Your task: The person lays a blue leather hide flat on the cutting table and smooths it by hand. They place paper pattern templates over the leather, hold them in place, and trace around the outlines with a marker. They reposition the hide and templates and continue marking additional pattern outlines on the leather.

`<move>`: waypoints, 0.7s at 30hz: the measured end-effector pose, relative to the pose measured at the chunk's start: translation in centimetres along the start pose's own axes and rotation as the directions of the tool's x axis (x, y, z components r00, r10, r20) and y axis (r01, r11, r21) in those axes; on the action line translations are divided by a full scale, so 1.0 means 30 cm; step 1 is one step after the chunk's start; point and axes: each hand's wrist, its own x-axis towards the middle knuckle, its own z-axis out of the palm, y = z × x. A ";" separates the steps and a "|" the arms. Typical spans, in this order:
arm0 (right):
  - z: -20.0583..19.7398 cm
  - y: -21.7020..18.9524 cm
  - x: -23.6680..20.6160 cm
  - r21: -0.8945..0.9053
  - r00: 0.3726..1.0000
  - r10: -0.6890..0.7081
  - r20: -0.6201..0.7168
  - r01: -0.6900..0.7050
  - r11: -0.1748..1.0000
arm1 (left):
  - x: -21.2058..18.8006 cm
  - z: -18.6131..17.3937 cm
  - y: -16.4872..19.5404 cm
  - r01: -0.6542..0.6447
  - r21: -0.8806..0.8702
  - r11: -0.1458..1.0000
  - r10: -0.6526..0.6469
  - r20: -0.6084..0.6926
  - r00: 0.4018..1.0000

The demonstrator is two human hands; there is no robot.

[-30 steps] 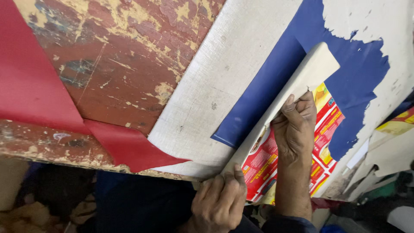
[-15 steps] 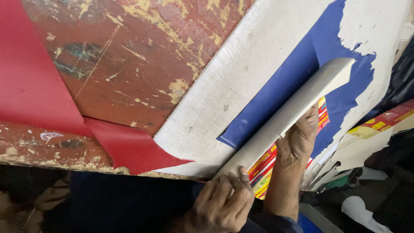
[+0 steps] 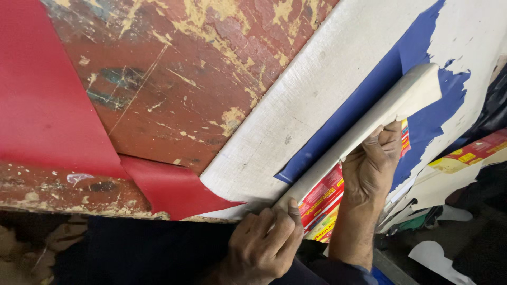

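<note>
We are rolling the blue sheet [image 3: 417, 116] with its cream backing into a tight roll [image 3: 369, 119] that runs from 7 o'clock to 1 o'clock across the worn red table [image 3: 174, 79]. Compared with a second ago, the flap is standing steeper and curling further over, so the roll is tightening and covering more of the blue. Our left hand [image 3: 264, 248] is pinching the roll's lower end at 6 o'clock, fingers together and clamped on it. Our right hand [image 3: 375, 163] is gripping the roll's middle at 4 o'clock, fingers curled closed around it, with a printed red and yellow sheet [image 3: 322, 198] showing beneath. A red sheet [image 3: 42, 95] is lying at 9 o'clock.
</note>
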 end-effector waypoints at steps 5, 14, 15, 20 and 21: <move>0.002 0.004 -0.001 -0.039 0.999 0.001 -0.050 -0.003 0.999 | 0.003 -0.002 -0.018 0.036 -0.023 0.999 -0.035 0.024 0.999; 0.032 0.008 0.007 -0.140 0.998 -0.036 -0.044 0.029 0.990 | 0.014 -0.027 -0.043 0.175 -0.228 0.958 -0.158 0.090 0.983; 0.038 0.007 0.009 -0.168 0.996 -0.039 -0.086 0.024 0.985 | 0.014 -0.026 -0.043 0.187 -0.230 0.955 -0.170 0.088 0.981; 0.063 0.002 0.021 -0.278 0.987 -0.040 -0.158 -0.005 0.961 | 0.015 -0.005 -0.032 0.258 -0.169 0.951 -0.252 0.052 0.966; 0.066 0.000 0.024 -0.319 0.987 -0.053 -0.154 0.001 0.948 | 0.014 -0.001 -0.031 0.263 -0.161 0.951 -0.256 0.060 0.965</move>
